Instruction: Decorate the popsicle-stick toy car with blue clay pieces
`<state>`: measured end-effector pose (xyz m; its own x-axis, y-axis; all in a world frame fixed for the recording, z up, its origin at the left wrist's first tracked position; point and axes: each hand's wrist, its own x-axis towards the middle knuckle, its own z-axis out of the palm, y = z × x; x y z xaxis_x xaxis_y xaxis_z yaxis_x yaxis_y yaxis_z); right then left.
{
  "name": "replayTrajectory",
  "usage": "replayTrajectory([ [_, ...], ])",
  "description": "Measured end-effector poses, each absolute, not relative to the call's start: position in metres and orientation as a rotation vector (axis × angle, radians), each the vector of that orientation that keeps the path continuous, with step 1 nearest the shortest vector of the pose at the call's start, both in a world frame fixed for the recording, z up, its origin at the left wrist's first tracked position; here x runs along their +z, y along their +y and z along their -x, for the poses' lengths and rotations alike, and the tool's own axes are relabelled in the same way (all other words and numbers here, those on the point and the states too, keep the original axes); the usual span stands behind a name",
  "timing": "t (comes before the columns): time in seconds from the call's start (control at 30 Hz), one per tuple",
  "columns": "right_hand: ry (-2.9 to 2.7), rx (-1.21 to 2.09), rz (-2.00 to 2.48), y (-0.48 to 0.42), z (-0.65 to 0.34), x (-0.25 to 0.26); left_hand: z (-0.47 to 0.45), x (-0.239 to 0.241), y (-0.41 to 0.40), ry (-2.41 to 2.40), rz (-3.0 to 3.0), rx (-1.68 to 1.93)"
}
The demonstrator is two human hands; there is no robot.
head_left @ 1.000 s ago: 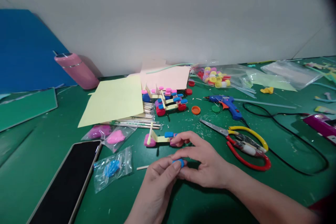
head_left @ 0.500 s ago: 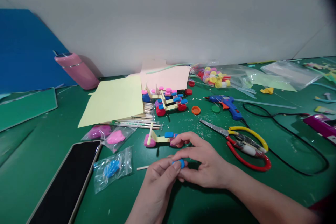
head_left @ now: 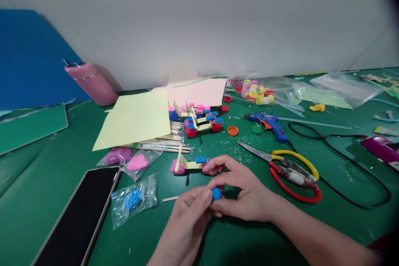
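Note:
A small blue piece (head_left: 216, 193) is pinched between the fingertips of my left hand (head_left: 187, 220) and my right hand (head_left: 246, 191), low over the green mat. Both hands are closed on it. Just beyond my right fingers lies a small stick model (head_left: 190, 164) with pink wheels and a blue tab. Behind it stand several finished models (head_left: 199, 118) with pink, blue and red parts.
A dark tablet (head_left: 77, 216) lies at the lower left, with bags of blue (head_left: 132, 199) and pink pieces (head_left: 137, 161) beside it. Scissors (head_left: 286, 166), a blue glue gun (head_left: 269, 124) with its black cord, loose caps, yellow paper (head_left: 137, 118) and a pink bottle (head_left: 90, 83) lie around.
The blue piece has turned a little between my fingertips. My hands stay in nearly the same place.

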<state>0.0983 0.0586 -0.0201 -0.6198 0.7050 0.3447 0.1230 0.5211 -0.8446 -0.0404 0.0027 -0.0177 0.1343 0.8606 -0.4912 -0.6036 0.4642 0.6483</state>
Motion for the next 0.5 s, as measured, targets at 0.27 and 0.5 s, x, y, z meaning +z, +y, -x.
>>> replayTrajectory([
  [0.27, -2.065, 1.205, 0.639, 0.0573, -0.0998, -0.0165, 0.0403, -0.0169, 0.0034, 0.991, -0.251, 1.146],
  [0.5, -2.062, 1.213, 0.653, 0.0589, -0.0999, -0.0189, 0.0397, -0.0187, 0.0039, 1.000, -0.273, 1.145],
])
